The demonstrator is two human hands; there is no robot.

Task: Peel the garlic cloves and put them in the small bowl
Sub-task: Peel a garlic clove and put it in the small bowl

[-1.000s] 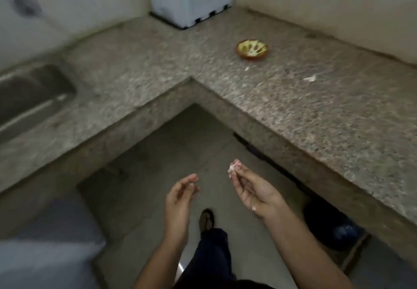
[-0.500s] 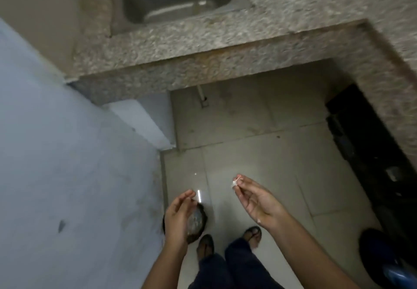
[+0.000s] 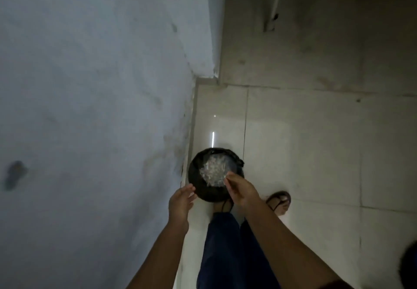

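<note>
Left hand [image 3: 180,203] loosely open beside black bin [image 3: 195,177], right hand [image 3: 242,192] over it, possibly pinching something, unclear

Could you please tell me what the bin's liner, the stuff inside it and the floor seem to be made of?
Liner: thin black plastic film, probably; it wrinkles and bunches at the rim. Stuff inside: likely crumpled clear plastic, pale with glints; too blurred for certainty. Floor: glazed tile, apparently ceramic; glossy, mirrors a light streak, with grout lines.
</note>
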